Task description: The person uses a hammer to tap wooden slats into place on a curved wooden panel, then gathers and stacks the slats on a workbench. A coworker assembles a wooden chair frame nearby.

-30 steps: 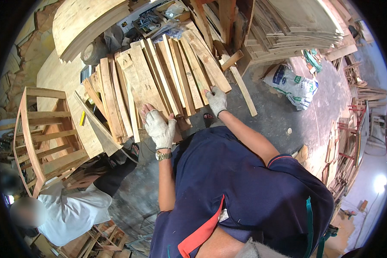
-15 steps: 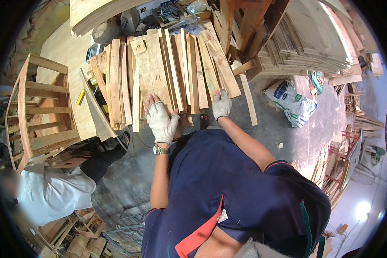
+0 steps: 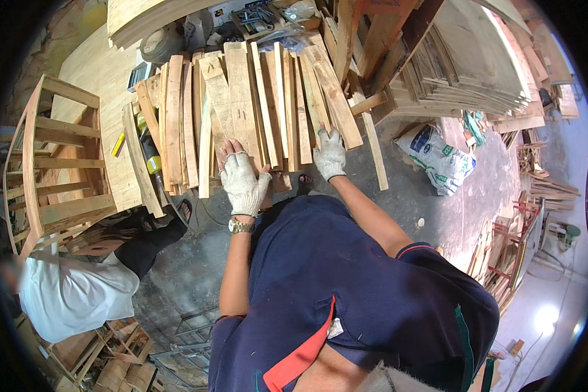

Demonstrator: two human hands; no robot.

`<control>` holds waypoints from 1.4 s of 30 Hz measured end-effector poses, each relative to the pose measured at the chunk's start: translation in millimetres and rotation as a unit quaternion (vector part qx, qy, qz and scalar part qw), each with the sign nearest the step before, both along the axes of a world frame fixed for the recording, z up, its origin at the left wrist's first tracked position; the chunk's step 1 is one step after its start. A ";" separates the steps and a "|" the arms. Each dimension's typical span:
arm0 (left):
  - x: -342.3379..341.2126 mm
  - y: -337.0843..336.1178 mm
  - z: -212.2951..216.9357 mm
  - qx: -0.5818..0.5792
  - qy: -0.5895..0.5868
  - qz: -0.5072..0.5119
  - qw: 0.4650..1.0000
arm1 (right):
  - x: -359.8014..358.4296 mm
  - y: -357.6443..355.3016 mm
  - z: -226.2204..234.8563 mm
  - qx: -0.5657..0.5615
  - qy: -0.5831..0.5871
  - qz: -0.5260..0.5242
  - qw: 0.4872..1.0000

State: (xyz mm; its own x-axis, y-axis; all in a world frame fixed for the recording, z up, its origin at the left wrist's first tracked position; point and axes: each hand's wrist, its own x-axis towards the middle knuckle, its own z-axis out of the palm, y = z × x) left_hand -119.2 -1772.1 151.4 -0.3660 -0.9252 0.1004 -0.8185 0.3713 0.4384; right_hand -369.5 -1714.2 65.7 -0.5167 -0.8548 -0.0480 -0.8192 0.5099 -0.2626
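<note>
I see my left hand, in a white fingerless work glove with a wristwatch below it, lying flat and spread wide on the near ends of the wooden slats, fingers pointing up the boards. My right hand, gloved the same way, rests with its fingers bent over the lower end of a slat a little further right; I cannot tell whether it grips that board or only presses on it. The slats lie side by side in a rough fan, their near ends overhanging toward me and their far ends running up to a clutter of tools. One loose narrow strip lies slanted just to the right of the bundle, over the concrete floor. To the left stands a wooden chair frame on its side, next to a wide plywood sheet. Another person in a white shirt crouches at lower left. A printed white sack lies on the floor to the right, below a stack of thin boards.
</note>
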 end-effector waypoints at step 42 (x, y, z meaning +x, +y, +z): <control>1.1 0.5 -3.8 0.013 0.006 -0.004 1.000 | -64.5 -11.6 25.1 -0.010 0.051 -0.061 0.997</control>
State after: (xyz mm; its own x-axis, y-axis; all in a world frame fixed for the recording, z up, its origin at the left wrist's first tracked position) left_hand -118.1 -1771.6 147.6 -0.3717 -0.9248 0.0810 -0.8104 0.3658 0.4576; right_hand -433.9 -1725.8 90.8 -0.6187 -0.7852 0.0267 -0.7739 0.6032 -0.1930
